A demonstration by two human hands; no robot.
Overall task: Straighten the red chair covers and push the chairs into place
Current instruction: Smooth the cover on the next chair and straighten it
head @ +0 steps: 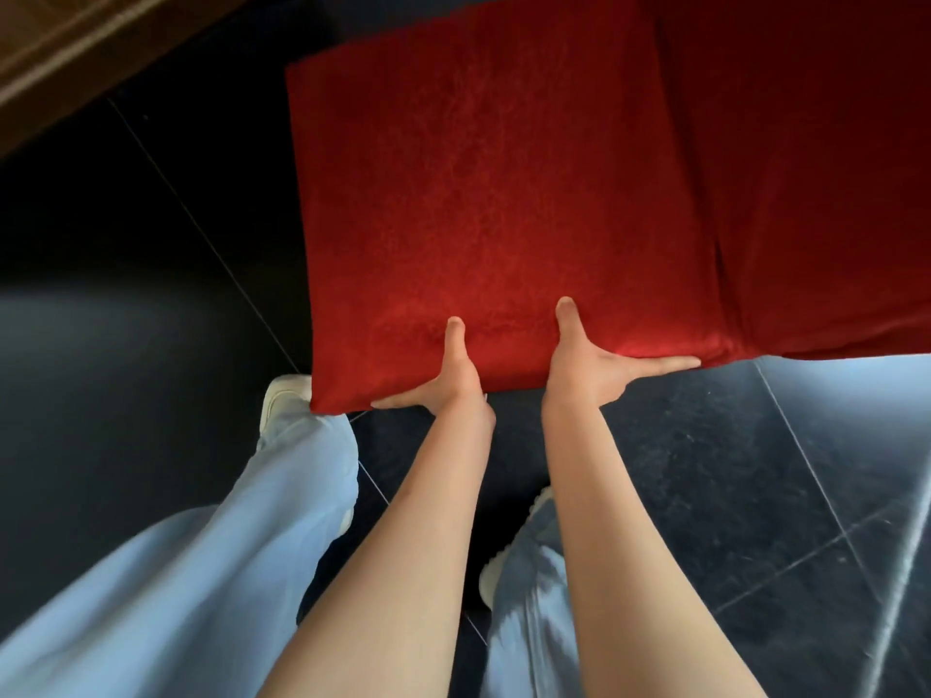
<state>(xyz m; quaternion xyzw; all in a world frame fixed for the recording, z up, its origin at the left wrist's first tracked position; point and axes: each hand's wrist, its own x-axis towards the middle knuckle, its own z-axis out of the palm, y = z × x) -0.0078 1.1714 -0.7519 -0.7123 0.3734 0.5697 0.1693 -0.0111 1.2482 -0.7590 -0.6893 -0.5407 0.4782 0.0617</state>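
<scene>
A chair in a red chair cover fills the upper middle of the head view, seen from above; the cloth on its seat lies smooth. My left hand grips the near edge of the seat, thumb on top, fingers under the rim. My right hand grips the same edge a little to the right, thumb on top and fingers running along the rim. A darker fold of the red cover hangs at the right, in shadow.
Dark glossy floor tiles spread all around, with glare at the right. A brown wooden edge crosses the top left corner. My legs in light blue trousers and white shoes stand right at the chair's near edge.
</scene>
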